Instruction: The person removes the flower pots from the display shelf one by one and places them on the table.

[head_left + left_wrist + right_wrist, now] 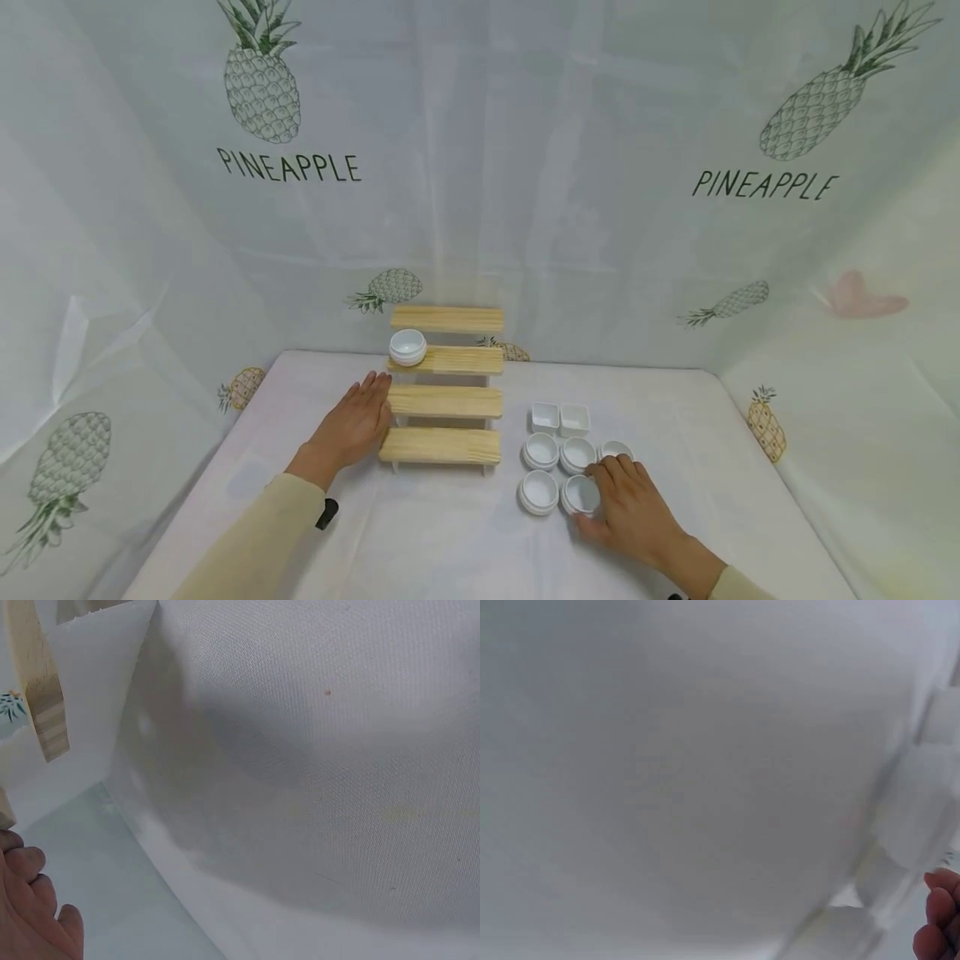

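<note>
Head view, right hand [630,504] curling round a white round bowl [582,494], left hand [352,427] resting flat, fingers straight, against the wooden stepped shelf [444,400].

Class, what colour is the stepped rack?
Pale natural wood; the rack shows best in the head view.

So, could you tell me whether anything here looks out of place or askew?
Only slightly: one bowl sits at the far left end of its shelf, overhanging the edge. The other dishes stand in neat rows by the right hand; the left hand rests against the rack. Nothing looks spilled or damaged.
</note>
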Action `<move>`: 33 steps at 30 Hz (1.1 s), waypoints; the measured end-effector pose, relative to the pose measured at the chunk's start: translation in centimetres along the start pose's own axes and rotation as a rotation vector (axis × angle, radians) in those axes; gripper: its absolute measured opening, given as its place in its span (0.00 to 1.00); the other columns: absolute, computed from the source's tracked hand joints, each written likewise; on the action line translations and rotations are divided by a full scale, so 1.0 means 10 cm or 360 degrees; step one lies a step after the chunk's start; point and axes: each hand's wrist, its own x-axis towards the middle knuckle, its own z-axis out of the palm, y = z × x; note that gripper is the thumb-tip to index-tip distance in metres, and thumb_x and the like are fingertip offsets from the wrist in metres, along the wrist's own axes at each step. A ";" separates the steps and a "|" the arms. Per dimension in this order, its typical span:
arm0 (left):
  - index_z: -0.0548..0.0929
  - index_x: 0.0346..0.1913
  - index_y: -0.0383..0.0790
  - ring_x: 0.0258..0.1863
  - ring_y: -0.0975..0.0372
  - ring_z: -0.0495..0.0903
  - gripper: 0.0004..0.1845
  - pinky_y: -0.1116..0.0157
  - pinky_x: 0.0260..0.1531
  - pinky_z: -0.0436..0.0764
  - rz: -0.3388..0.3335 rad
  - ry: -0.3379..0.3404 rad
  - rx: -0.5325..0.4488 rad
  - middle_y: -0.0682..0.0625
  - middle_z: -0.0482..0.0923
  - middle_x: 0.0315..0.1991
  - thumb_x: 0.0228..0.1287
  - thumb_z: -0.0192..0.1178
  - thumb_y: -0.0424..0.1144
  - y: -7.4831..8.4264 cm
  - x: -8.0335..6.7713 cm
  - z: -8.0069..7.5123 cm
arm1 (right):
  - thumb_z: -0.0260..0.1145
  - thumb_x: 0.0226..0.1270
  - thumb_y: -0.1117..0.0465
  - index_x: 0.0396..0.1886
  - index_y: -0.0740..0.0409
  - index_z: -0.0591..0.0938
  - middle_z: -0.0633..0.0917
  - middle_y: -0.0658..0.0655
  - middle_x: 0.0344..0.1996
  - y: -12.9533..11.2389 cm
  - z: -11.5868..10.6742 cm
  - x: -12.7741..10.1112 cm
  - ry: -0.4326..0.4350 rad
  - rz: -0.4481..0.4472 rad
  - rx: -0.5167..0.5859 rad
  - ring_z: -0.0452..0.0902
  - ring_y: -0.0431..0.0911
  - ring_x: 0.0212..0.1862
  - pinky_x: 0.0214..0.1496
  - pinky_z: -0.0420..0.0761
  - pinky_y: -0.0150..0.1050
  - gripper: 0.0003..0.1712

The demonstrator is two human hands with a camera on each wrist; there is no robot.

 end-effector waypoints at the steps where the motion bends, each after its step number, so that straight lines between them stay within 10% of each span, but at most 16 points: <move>1: 0.56 0.82 0.25 0.84 0.41 0.52 0.32 0.43 0.83 0.55 -0.0004 0.0005 0.0000 0.34 0.56 0.83 0.87 0.30 0.45 0.00 0.00 0.00 | 0.78 0.47 0.36 0.45 0.59 0.83 0.78 0.51 0.37 0.00 -0.02 0.04 0.0020 -0.0011 0.0014 0.72 0.48 0.42 0.41 0.73 0.42 0.36; 21: 0.53 0.83 0.27 0.85 0.43 0.50 0.33 0.44 0.84 0.52 -0.0071 -0.0078 0.0036 0.36 0.53 0.84 0.87 0.30 0.46 0.00 -0.01 -0.01 | 0.67 0.68 0.33 0.53 0.61 0.84 0.82 0.58 0.43 -0.69 -0.23 2.48 0.0009 -0.0110 0.0028 0.73 0.54 0.45 0.45 0.74 0.47 0.36; 33: 0.53 0.83 0.28 0.85 0.44 0.49 0.33 0.44 0.84 0.52 -0.0054 -0.0072 0.0045 0.37 0.53 0.84 0.88 0.30 0.47 -0.03 0.00 0.01 | 0.60 0.69 0.25 0.52 0.59 0.83 0.83 0.58 0.51 -1.17 0.02 3.11 -0.0353 0.0026 -0.0039 0.75 0.54 0.55 0.57 0.78 0.50 0.41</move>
